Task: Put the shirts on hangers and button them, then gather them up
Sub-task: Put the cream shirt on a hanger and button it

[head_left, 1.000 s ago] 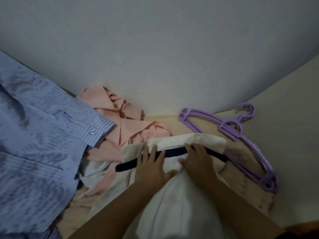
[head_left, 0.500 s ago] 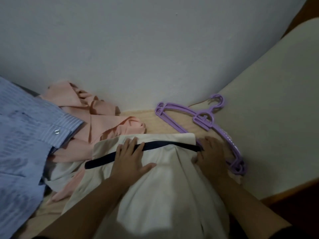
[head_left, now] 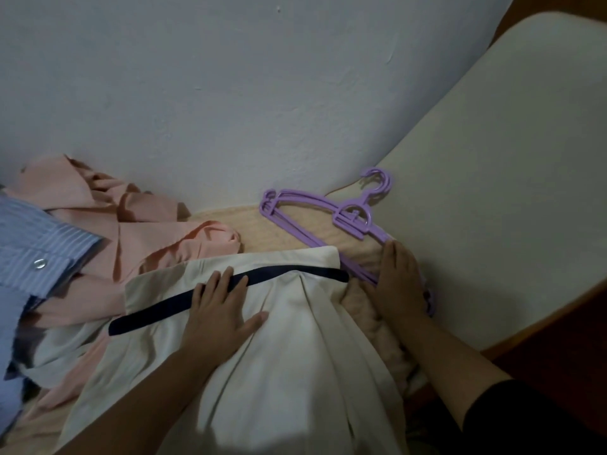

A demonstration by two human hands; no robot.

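The cream cotton shirt with a dark navy band across it lies spread on the peach-coloured bed cover, and everything else sits around it. The left hand rests flat on the shirt, fingers straight and spread, its fingertips over the navy band; this looks like a pinning hold, keeping the cloth from sliding while the other hand fetches what is needed. The right hand lies just beyond the shirt's right edge, fingers extended over the lower arm of the stacked purple plastic hangers; it touches them, but whether it has closed round one I cannot tell, since the fingers seem straight rather than curled.

The hangers lie against the wall, just right of the shirt's top corner, within easy reach. To the shirt's left, a crumpled pale pink shirt is heaped, partly tucked under the cream one, and a blue striped shirt with a clear button on its cuff lies further left. None of the shirts appears to be hung yet, so the task seems at an early stage.
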